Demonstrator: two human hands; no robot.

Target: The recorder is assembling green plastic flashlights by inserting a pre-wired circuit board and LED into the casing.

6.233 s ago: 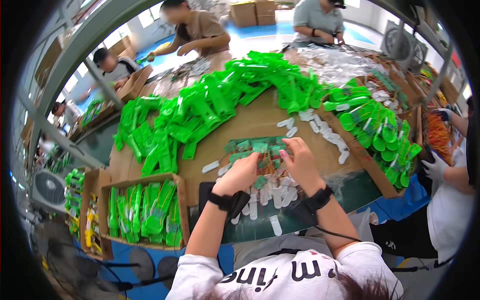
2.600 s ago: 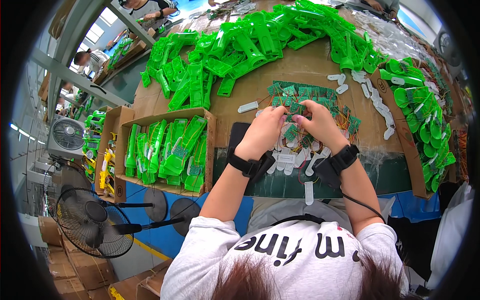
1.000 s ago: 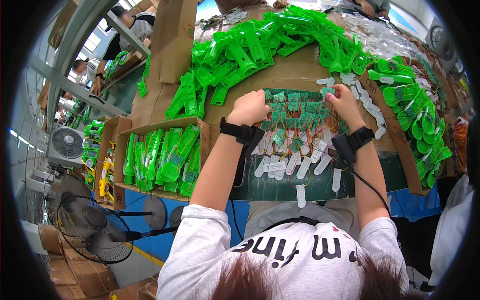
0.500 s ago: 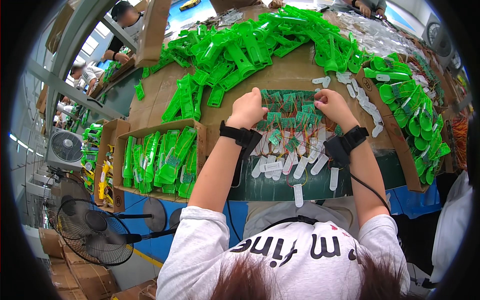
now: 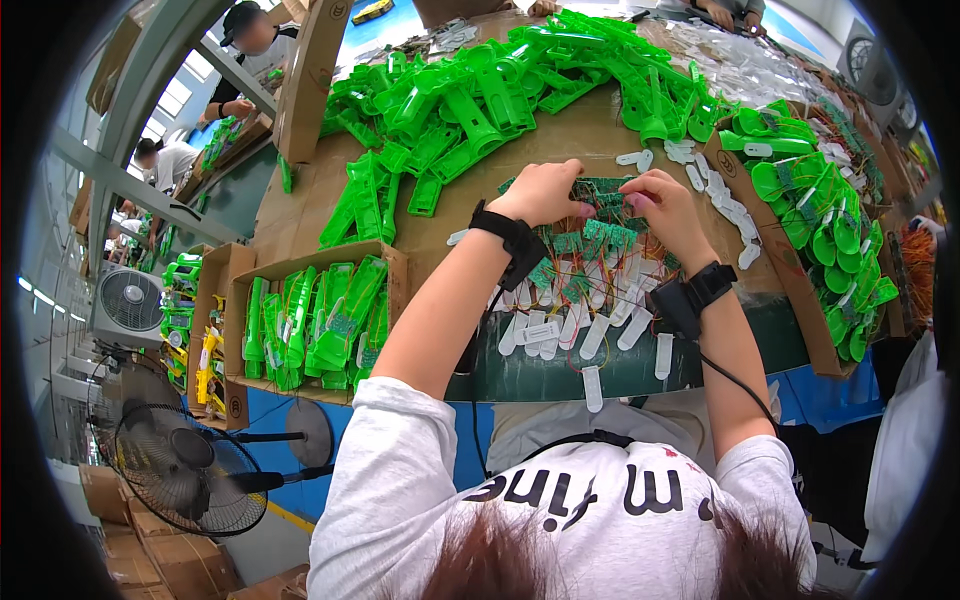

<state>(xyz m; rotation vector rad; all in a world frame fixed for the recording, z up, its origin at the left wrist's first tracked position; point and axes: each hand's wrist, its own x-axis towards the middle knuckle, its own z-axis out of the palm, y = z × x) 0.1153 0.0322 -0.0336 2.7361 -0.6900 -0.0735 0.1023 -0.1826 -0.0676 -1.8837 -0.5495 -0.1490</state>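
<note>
Both of my hands work at the far edge of a cluster of small green circuit boards (image 5: 608,233) with thin red and yellow wires. My left hand (image 5: 545,193) reaches over from the left, its thumb and fingers closed on a board at the top of the cluster. Opposite it, my right hand (image 5: 664,207) pinches the boards' upper right part between thumb and fingertips. The fingers partly hide what they grip. White oblong plastic pieces (image 5: 592,338) hang or lie on the near side, wired to the boards, over the dark green table edge (image 5: 500,378).
A heap of bright green plastic housings (image 5: 470,100) fills the far side. Cardboard boxes of green parts stand left (image 5: 392,275) and right (image 5: 785,265). Loose white pieces (image 5: 735,215) lie beyond my right hand. A black fan (image 5: 190,465) stands lower left; other people sit farther off.
My left hand has moved right and slightly away from me, from the left edge of the boards onto them. My right hand stays near the upper right, its fingers more tightly pinched.
</note>
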